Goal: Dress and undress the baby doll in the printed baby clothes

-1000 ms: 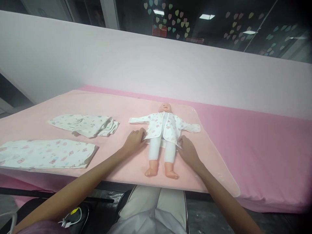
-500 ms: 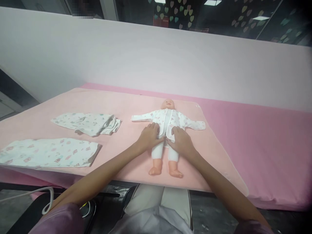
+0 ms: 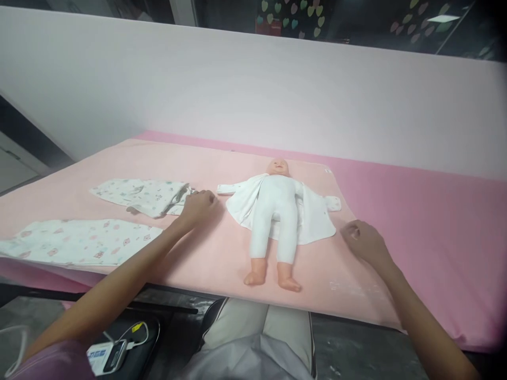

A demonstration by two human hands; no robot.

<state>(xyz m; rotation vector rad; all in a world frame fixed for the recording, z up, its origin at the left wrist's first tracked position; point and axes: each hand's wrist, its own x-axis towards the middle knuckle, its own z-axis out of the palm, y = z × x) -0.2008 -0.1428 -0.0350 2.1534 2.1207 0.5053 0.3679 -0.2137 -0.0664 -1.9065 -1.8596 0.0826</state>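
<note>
A baby doll (image 3: 278,168) lies on its back, dressed in a white footless bodysuit (image 3: 274,211). Its printed jacket (image 3: 317,219) is on the arms and spread wide, with the plain white inside of both front panels facing up. My left hand (image 3: 203,207) hovers left of the jacket, fingers curled closed, nothing visible in them; it overlaps the end of a folded printed garment (image 3: 148,196). On the other side, my right hand (image 3: 365,243) is just off the jacket's right panel, fingers curled in and no object showing.
A second printed garment (image 3: 79,243) lies at the table's left front. A peach mat (image 3: 198,269) covers much of the pink table (image 3: 428,232), backed by a white wall (image 3: 253,95). Below at left, a black seat (image 3: 150,338) carries a small device (image 3: 115,356) with cables.
Both hands have moved outward from the jacket's front edges, left and right. The jacket has gone from nearly closed over the chest to folded open. The view has shifted slightly.
</note>
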